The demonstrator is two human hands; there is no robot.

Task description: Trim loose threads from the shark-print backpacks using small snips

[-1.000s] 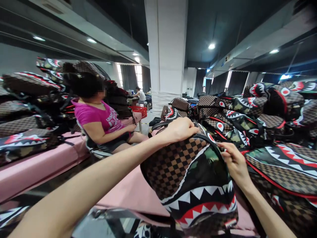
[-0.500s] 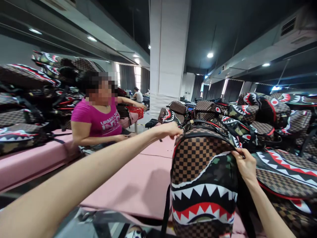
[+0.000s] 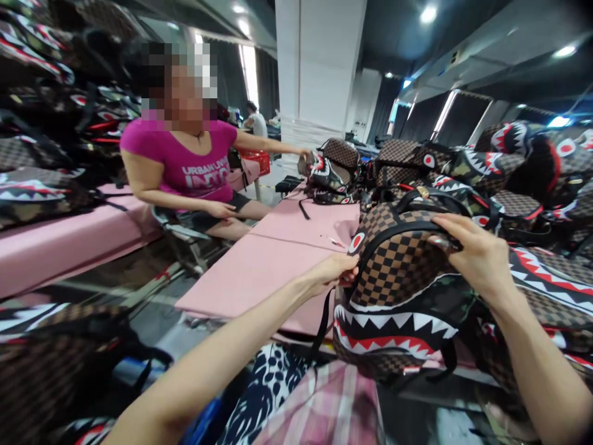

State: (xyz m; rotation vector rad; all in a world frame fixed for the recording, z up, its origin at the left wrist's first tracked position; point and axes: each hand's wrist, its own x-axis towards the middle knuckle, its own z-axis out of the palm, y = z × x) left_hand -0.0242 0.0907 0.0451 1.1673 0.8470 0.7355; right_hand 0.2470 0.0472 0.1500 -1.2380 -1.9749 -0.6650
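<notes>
A brown checkered backpack (image 3: 398, 253) with a printed shark mouth stands in front of me, leaning at the near edge of a pink-topped table (image 3: 269, 272). Its top handle and a black strap show. My left hand (image 3: 338, 272) is closed at the bag's left side, beside the red-and-white eye print; its fingertips are partly hidden. On the upper right, my right hand (image 3: 482, 253) grips the bag's top edge, fingers over the black trim and thumb on the checkered front.
Many similar backpacks (image 3: 546, 278) crowd the right and far side. A co-worker in a magenta shirt (image 3: 199, 167) sits across to the left, one arm stretched toward a far backpack (image 3: 340, 161). More bags (image 3: 37, 185) are piled at left. A white pillar (image 3: 319, 74) rises behind.
My left hand has come down from the bag's top to its left side. The backpack has tilted and turned. My view has dropped, and the co-worker's arm now reaches a far backpack.
</notes>
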